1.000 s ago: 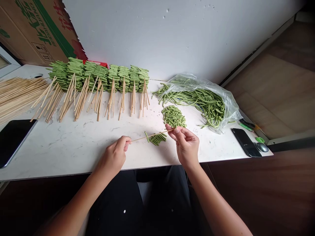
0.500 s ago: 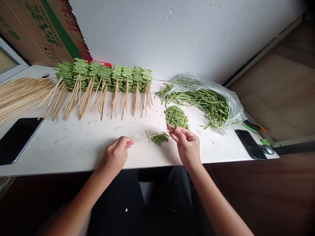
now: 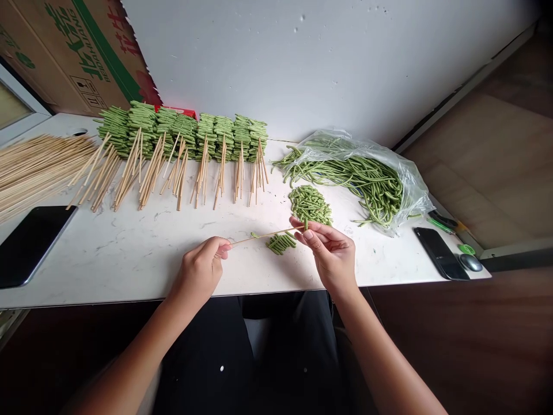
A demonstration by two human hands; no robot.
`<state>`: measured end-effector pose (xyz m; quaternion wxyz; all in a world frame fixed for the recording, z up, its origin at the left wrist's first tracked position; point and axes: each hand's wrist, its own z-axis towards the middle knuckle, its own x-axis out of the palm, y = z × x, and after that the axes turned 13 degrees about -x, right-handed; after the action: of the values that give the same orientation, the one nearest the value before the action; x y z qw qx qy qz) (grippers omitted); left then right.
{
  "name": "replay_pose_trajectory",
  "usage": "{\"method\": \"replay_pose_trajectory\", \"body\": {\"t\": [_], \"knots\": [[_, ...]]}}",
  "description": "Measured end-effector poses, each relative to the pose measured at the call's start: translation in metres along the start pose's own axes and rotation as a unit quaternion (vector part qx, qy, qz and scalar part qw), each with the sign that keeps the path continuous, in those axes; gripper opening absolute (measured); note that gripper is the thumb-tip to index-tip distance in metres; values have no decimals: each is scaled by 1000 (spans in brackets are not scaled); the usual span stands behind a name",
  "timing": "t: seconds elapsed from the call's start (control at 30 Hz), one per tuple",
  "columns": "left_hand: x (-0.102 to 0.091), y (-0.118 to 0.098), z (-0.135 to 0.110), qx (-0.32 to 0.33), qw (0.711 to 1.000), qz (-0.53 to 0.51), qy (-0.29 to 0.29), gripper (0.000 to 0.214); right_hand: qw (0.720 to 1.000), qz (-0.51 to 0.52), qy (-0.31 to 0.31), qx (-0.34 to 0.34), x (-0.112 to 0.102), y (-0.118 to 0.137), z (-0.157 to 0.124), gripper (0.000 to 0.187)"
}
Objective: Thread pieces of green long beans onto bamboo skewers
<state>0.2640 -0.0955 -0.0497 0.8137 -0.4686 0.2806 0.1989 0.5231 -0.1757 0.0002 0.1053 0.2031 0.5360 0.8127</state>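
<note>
Between my hands a thin bamboo skewer (image 3: 246, 239) slants above the counter. My left hand (image 3: 203, 266) is closed, thumb and fingertips pinching the skewer's left end. At the other end my right hand (image 3: 330, 253) pinches a short piece of green bean (image 3: 306, 223) against the skewer tip; whether the tip has pierced it I cannot tell. Another bean piece (image 3: 254, 234) shows at the skewer's middle, seen nearly end-on. Beneath the skewer lies a small row of cut bean pieces (image 3: 281, 243). A larger heap of cut pieces (image 3: 310, 203) sits just behind my right hand.
Stacked bean skewers (image 3: 216, 138) line the back, handles toward me. Loose bamboo skewers (image 3: 38, 167) and a tablet (image 3: 34, 245) lie left. A plastic bag (image 3: 417, 190) of long beans stands back right, near a phone (image 3: 439, 253). A cardboard box (image 3: 64, 52) stands behind.
The bean piece on the skewer has turned from crosswise to nearly end-on. In my right fingers, the other piece now stands upright at the tip. Both hands have shifted slightly.
</note>
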Motion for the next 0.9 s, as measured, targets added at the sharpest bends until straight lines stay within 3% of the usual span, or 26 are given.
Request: {"method": "replay_pose_trajectory", "body": {"t": [0.63, 0.9], "knots": [[2, -1, 0, 30, 999, -1, -26, 29, 999, -19, 39, 1, 3, -1, -4, 13], [6, 3, -2, 63, 998, -23, 14, 39, 982, -92, 125, -107, 16, -1, -16, 17]]}}
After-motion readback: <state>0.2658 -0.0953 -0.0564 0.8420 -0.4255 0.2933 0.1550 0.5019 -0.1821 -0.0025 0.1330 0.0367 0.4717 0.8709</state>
